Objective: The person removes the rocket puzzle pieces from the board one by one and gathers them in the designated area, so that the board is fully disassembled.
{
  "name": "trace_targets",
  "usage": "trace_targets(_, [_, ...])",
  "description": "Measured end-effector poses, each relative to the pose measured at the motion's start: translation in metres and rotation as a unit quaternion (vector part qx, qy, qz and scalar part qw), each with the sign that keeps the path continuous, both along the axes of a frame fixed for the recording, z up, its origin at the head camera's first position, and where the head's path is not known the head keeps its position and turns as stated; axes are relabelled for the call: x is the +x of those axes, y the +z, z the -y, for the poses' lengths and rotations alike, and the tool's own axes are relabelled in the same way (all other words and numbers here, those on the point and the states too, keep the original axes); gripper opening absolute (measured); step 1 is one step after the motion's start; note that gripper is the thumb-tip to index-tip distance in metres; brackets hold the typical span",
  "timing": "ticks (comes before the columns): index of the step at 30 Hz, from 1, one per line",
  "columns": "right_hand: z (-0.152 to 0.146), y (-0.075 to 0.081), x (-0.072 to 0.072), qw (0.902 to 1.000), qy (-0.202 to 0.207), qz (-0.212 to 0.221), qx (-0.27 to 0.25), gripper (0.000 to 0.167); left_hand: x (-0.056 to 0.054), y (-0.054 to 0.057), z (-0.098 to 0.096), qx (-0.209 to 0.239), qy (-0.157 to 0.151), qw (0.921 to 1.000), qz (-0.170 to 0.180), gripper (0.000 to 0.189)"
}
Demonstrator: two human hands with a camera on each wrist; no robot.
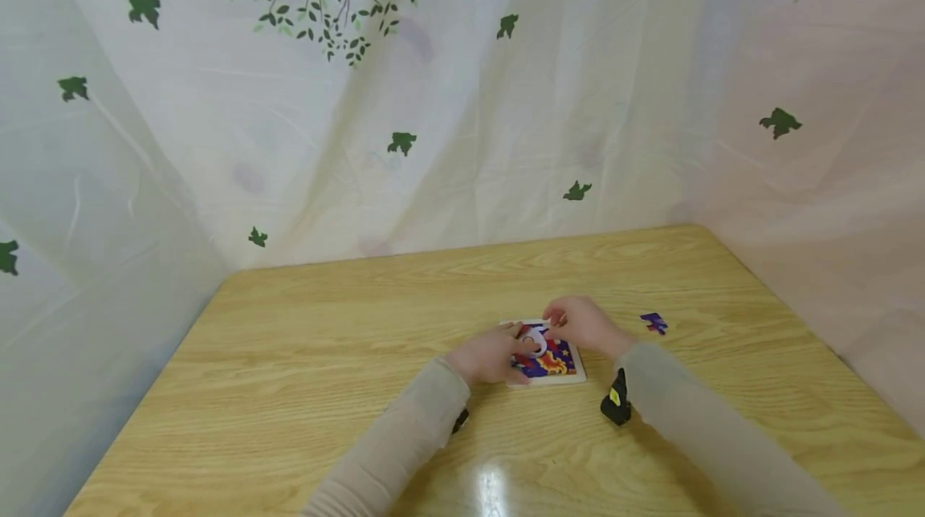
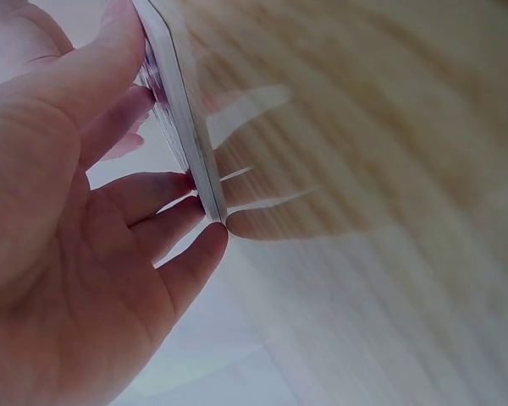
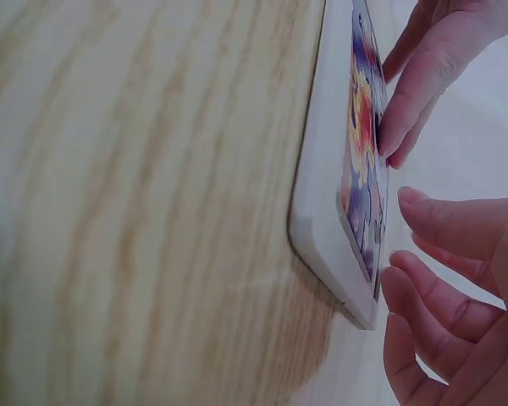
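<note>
A small jigsaw puzzle (image 1: 560,366) in a white tray lies flat on the table, its picture purple, red and orange with a pale round figure. My left hand (image 1: 491,354) rests over its left side; in the left wrist view, the fingertips (image 2: 205,245) touch the tray edge (image 2: 184,118). My right hand (image 1: 587,326) is at the tray's far right corner. Seen from the right wrist, its thumb and fingers (image 3: 449,224) are bent and spread beside the puzzle (image 3: 364,152), with no piece visible between them. Part of the picture is hidden under both hands.
Loose purple puzzle pieces (image 1: 654,323) lie to the right of the tray, beyond my right wrist. The wooden table (image 1: 325,340) ends at a white curtain (image 1: 462,99) with green leaf prints. A black wrist device (image 1: 617,400) sits under my right sleeve.
</note>
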State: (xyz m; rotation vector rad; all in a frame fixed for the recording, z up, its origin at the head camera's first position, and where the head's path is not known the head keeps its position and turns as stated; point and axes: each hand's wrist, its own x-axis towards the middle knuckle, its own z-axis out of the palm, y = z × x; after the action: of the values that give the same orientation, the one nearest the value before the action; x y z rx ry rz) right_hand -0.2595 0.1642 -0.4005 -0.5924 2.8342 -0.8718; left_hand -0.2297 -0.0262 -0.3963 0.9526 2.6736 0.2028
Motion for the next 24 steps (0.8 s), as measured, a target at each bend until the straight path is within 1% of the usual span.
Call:
trace_targets(5, [0.0045, -0.0013, -0.0013, 0.9998, -0.005, 0.013, 0.013, 0.017, 0.0006, 0.0011, 0.0004, 0.0, 0.009, 0.9999, 0.008, 0.058])
trace_targets(11, [0.0067, -0.0024, -0.0001, 0.9998, 0.0, 0.01, 0.016, 0.015, 0.001, 0.0012, -0.0003, -0.015, 0.016, 0.9998, 0.0, 0.059])
trace_targets(18, [0.0068, -0.0045, -0.0013, 0.9998, 0.005, 0.003, 0.017, 0.014, 0.003, 0.0038, -0.0017, -0.028, 0.009, 0.9995, -0.014, 0.059])
trace_targets(24, [0.0071, -0.0027, -0.0015, 0.9999, 0.002, 0.01, 0.009, 0.014, 0.0024, 0.0034, -0.0018, -0.029, 0.009, 0.9995, -0.012, 0.059])
